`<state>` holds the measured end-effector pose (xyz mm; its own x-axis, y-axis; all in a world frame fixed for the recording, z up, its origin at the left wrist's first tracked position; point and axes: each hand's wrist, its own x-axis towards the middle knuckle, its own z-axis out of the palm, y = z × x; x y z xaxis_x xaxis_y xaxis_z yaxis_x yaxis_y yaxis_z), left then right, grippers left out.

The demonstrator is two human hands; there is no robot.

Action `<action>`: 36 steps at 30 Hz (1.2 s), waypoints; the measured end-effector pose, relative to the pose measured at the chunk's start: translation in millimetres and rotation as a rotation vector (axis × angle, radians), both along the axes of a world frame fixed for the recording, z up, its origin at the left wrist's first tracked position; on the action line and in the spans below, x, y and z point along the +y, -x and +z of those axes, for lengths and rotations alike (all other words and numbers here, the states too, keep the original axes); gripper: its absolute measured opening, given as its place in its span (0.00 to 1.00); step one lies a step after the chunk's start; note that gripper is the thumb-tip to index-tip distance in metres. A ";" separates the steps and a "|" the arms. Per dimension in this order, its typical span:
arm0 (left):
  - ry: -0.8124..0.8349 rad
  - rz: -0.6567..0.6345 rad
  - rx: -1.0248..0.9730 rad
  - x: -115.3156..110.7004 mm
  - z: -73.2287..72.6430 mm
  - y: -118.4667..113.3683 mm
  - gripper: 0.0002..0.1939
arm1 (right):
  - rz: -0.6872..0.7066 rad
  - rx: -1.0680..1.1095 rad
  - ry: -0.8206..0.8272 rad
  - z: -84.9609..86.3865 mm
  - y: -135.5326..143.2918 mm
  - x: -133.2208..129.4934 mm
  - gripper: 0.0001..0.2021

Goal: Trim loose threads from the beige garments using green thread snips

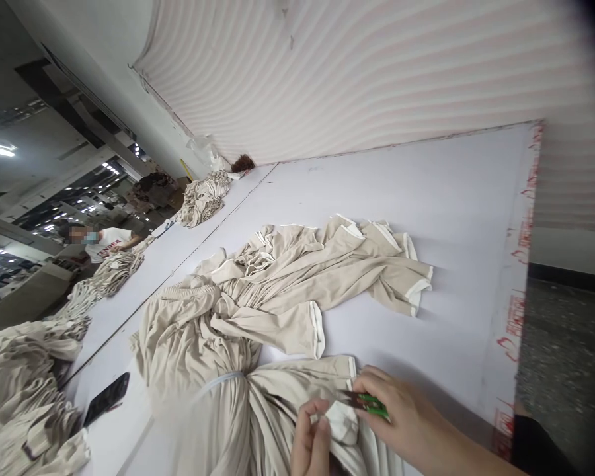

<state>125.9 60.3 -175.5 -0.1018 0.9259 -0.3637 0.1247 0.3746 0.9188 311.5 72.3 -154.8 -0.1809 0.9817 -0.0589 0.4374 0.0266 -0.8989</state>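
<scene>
My right hand is closed on small green-handled scissors, their blades pointing left over a beige garment. Close beside them, my left hand pinches the white edge of the beige cloth. A pale strap is tied round a bundle of beige garments just left of my hands. Beyond it, more beige garments with white hems lie spread across the white table.
A black phone lies at the lower left, near heaped beige garments. Further piles line the far edge. A masked person in a white shirt is beyond the table. Striped fabric hangs above.
</scene>
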 end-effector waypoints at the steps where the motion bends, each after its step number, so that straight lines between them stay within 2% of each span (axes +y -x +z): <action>1: 0.022 0.022 -0.055 1.3 0.6 0.2 0.23 | 0.023 0.023 0.006 2.1 -2.1 -1.6 0.07; 3: 0.041 0.067 -0.131 2.3 1.3 0.0 0.24 | 0.058 0.023 0.009 6.6 -5.0 -5.7 0.10; 6: 0.033 0.113 -0.203 0.8 0.5 -1.1 0.26 | 0.084 -0.027 0.002 11.1 -4.8 -9.4 0.08; 12: 0.042 0.153 -0.200 -1.8 -1.4 -2.7 0.29 | 0.053 0.056 0.092 13.7 -4.0 -7.2 0.08; 17: 0.025 0.142 -0.164 -2.2 0.5 -4.4 0.30 | 0.085 0.010 0.019 17.8 -6.0 -7.5 0.08; 25: 0.033 0.095 -0.173 -2.4 17.6 -7.7 0.30 | 0.103 -0.036 0.008 21.6 -7.5 -7.7 0.06; 30: 0.012 0.076 -0.126 -1.7 19.5 -9.6 0.31 | 0.123 -0.039 -0.020 24.9 -8.1 -5.9 0.06; 32: 0.004 0.108 -0.100 0.4 21.1 -5.9 0.30 | 0.101 -0.001 -0.021 20.6 -10.7 -4.3 0.06; 36: -0.091 0.296 -0.119 6.6 28.1 8.9 0.23 | -0.067 0.089 0.075 5.2 -22.2 -0.1 0.09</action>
<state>117.0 66.9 -147.4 -0.3332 0.8918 -0.3060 -0.0871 0.2940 0.9518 333.7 72.2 -149.6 -0.1228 0.9853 -0.1190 0.3542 -0.0685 -0.9327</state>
